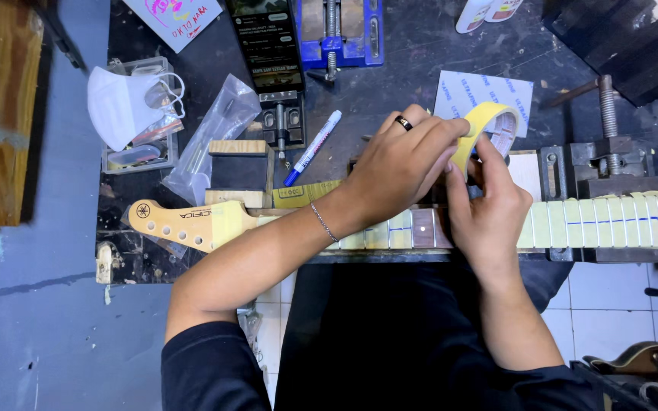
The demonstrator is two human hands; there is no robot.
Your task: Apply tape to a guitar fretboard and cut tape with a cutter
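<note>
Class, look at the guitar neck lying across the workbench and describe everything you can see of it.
The guitar neck lies flat along the front edge of the dark workbench, its pale maple-coloured headstock to the left. Strips of yellowish masking tape cover most of the fretboard, and a blue line runs along the taped part on the right. A few dark wood sections near the middle are bare. The left hand and right hand hold a roll of masking tape just above it.

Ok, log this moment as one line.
left hand: on tape roll | right hand: pulling tape | guitar neck: partly masked
</note>
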